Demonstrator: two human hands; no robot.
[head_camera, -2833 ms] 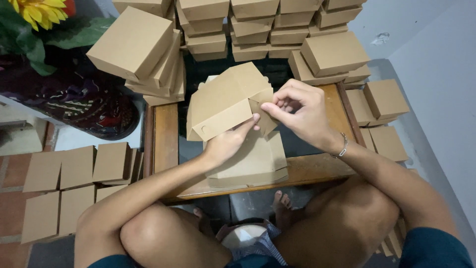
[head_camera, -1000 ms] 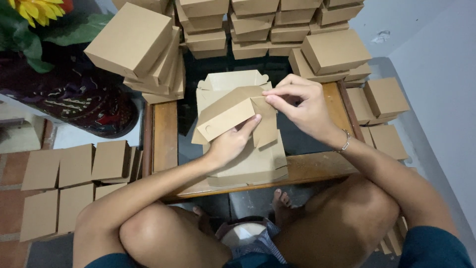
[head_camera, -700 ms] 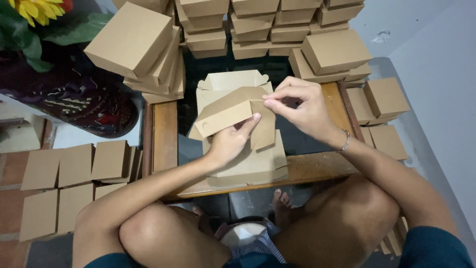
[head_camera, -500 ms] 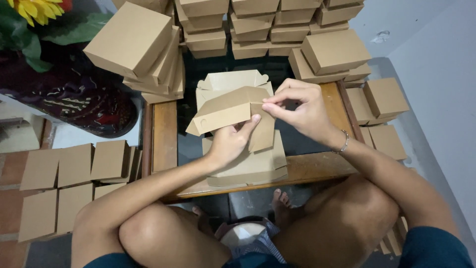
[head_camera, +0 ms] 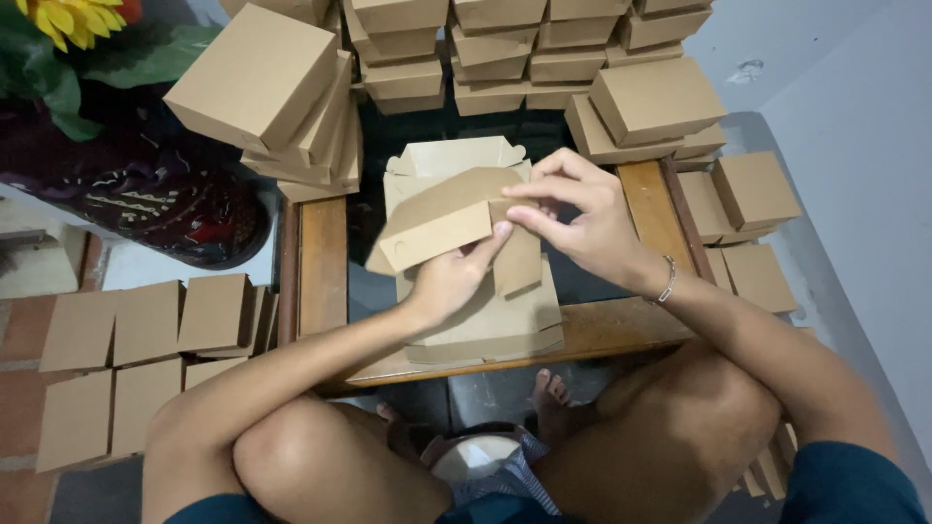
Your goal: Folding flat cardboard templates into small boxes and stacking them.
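Your left hand (head_camera: 449, 281) supports the half-folded cardboard box (head_camera: 437, 221) from below; your right hand (head_camera: 581, 218) pinches its side flap, above the flat blanks (head_camera: 485, 325) on the table (head_camera: 322, 267). Uneven pressure may crease the flap.

Upper left of the frame: sunflower (head_camera: 70, 17) with green leaves above a dark patterned cloth (head_camera: 146, 194). Just right of it, a leaning stack of finished brown boxes (head_camera: 282, 107). Along the top edge, rows of stacked boxes (head_camera: 485, 49). At right, more boxes (head_camera: 660, 97), some lower down by the wall (head_camera: 752, 189). Lower left, flat cardboard sheets (head_camera: 126, 330) on brick floor. Wooden table edge (head_camera: 320, 267) at centre.
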